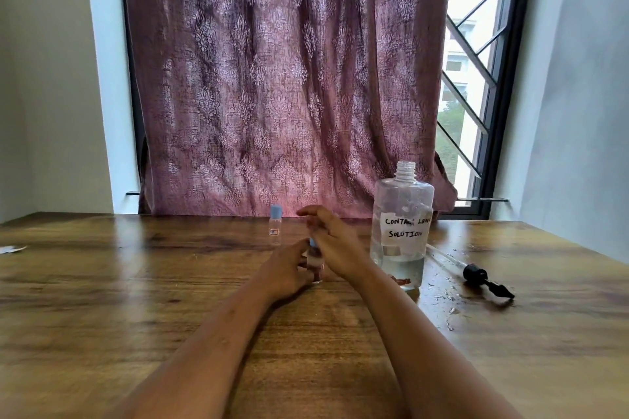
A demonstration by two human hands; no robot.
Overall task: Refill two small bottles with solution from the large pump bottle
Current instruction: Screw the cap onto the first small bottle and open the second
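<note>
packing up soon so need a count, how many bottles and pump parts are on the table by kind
small bottles: 2 (far small bottle, held small bottle)
large bottle: 1
pump: 1
total: 4

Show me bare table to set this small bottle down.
Bare wood lies left of the capped bottle out to the paper scrap, and across the near left corner. Crowded and wet on the right: large bottle, pump, drops.
</note>
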